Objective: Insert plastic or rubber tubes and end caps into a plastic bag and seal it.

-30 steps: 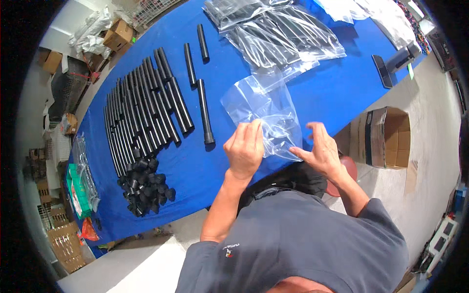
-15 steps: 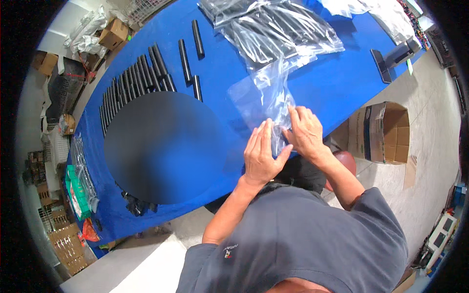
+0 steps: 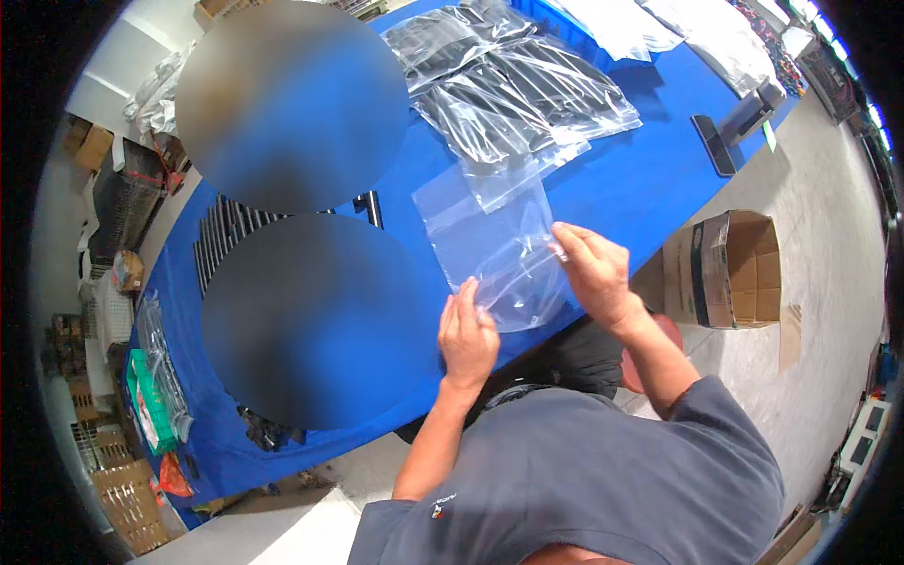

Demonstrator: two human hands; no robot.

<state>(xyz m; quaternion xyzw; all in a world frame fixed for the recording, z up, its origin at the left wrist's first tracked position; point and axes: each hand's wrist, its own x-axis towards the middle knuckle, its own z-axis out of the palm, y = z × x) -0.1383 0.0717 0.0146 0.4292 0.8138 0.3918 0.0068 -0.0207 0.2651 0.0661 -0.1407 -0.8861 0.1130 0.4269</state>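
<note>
A clear plastic bag (image 3: 513, 254) lies spread over the near edge of the blue table, its lower part lifted and creased. At its right side, my right hand (image 3: 600, 273) pinches the bag's edge between thumb and fingertips. My left hand (image 3: 468, 337) holds the left edge of the bag at the fingertips, thumb partly hidden. The bag looks flat, with nothing visible inside. Just beyond it lies a pile of clear bags filled with black tubes (image 3: 508, 85). Loose black tubes (image 3: 226, 231) lie in a row at the left, partly covered by blurred patches.
A dark phone-like device (image 3: 713, 146) and a grey stand (image 3: 756, 105) sit at the table's right edge. An open cardboard box (image 3: 725, 268) stands on the floor at right. A green tray (image 3: 151, 400) is at the far left. A blue bin (image 3: 565, 28) stands at the back.
My hands have moved apart, and the bunched plastic bag between them is now spread wider and flatter. The right hand has gone from resting on the bag to pinching its edge.
</note>
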